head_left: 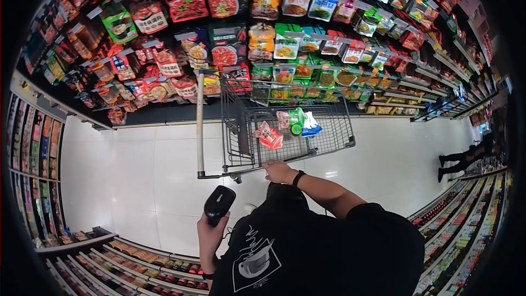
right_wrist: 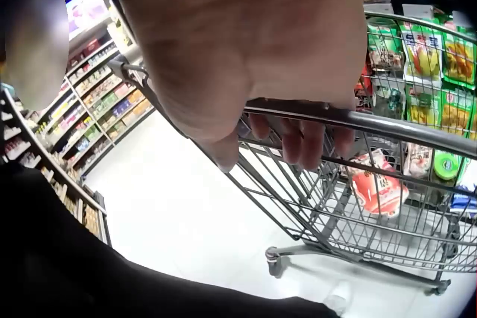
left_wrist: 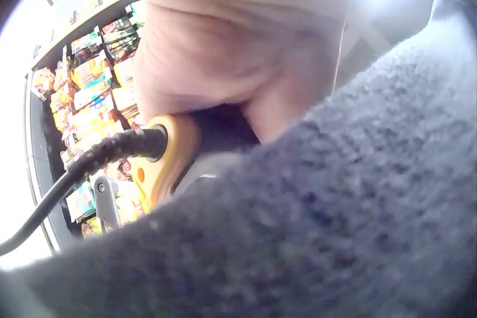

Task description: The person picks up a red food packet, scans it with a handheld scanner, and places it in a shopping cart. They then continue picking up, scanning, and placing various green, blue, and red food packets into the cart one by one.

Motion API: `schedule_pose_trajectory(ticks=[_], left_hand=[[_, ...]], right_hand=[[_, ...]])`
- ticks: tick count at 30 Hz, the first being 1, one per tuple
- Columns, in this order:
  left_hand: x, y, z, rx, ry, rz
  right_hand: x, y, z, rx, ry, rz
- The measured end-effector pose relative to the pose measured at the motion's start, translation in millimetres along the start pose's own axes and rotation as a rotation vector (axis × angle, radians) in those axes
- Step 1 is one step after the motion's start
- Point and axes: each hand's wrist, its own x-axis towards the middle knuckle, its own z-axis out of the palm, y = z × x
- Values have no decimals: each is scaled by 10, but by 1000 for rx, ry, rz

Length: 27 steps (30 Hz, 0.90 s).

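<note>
My left hand (head_left: 208,238) grips a black handheld barcode scanner (head_left: 219,203) low at my side, its rounded head pointing up. In the left wrist view, the yellow butt of its handle and a dark cable (left_wrist: 112,146) stick out below the palm; the fingers are hidden. My right hand (head_left: 280,172) is curled over the near top rail of a grey wire shopping cart (head_left: 329,151), fingertips (right_wrist: 311,150) showing beneath the bar. Inside the cart lie a red-and-white packet (head_left: 268,135), a green-lidded container (head_left: 297,120), a blue-and-white packet (head_left: 312,126) and a pinkish packet (head_left: 283,119).
Shelves of hanging food pouches (head_left: 224,49) run along the far side of the aisle, right behind the cart. More shelves (head_left: 131,266) stand behind me and at the left. Pale tiled floor (head_left: 131,170) lies around the cart. Another person in dark clothes (head_left: 466,159) stands far right.
</note>
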Motion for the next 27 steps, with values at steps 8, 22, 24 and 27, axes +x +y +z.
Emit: schedule_pose_trajectory(ticks=[8, 22, 24, 27], left_hand=[[-236, -464, -478, 9, -31, 78], [-550, -746, -995, 12, -48, 99], [-562, -694, -1025, 14, -54, 106], [-578, -727, -1043, -7, -35, 107]], right_hand=[[49, -292, 317, -263, 100, 134], [91, -541, 769, 120, 332, 115], [132, -559, 799, 119, 345, 64], [146, -645, 844, 132, 322, 37]])
